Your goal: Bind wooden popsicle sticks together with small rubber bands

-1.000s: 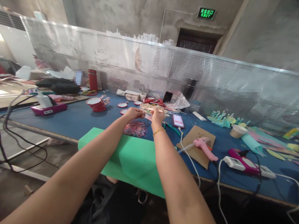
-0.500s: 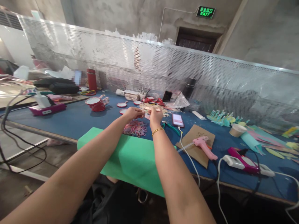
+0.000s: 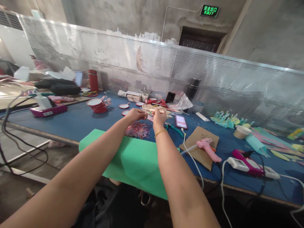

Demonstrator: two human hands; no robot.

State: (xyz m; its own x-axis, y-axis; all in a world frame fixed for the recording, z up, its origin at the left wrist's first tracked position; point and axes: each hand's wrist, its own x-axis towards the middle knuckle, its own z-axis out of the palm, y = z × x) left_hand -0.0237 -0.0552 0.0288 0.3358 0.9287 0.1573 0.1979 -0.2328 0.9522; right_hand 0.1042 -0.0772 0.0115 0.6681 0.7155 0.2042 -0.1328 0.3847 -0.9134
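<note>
Over the table's middle, my left hand (image 3: pixel 139 115) pinches a thin, pale, upright strip (image 3: pixel 146 105). Close beside it, to the right, my right hand (image 3: pixel 159 117) is closed around a slim, pale, pen-like stick (image 3: pixel 152 110) that points toward the strip. Whether the two pieces touch is too small to tell. Below my hands lies a tangled heap of pink and purple loops (image 3: pixel 137 130). A green sheet (image 3: pixel 133 158) hangs over the near table edge under my forearms. Light wooden sticks (image 3: pixel 167 113) lie just behind my right hand.
Red-rimmed round pieces (image 3: pixel 123 106) and a stack of them (image 3: pixel 97 107) sit to the left. At right are green-handled pliers (image 3: pixel 175 131), a pink glue gun (image 3: pixel 209 150) on cardboard (image 3: pixel 197 155), a power strip (image 3: pixel 249 164) and trailing cables. A perforated metal screen (image 3: pixel 114 60) stands behind.
Both hands stay in nearly the same place, with the strip and the pen-like stick still held. Only a very slight shift of the view shows.
</note>
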